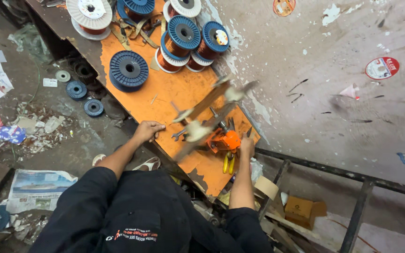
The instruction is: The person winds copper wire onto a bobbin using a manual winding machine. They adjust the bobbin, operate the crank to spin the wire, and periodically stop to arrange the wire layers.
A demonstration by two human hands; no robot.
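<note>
The orange winding machine (224, 139) sits near the front edge of the orange bench (165, 93), its blurred wooden arms (209, 115) reaching toward 11 and 1 o'clock from the right hand (247, 146). That right hand sits at the machine's 3 o'clock side, fingers curled on what looks like its handle, though blur hides the grip itself. The left hand (147, 131) rests loosely closed on the bench edge at the machine's 9 o'clock, a wrench (179, 135) just beside it and blue wire spools (128, 70) at 11 o'clock.
</note>
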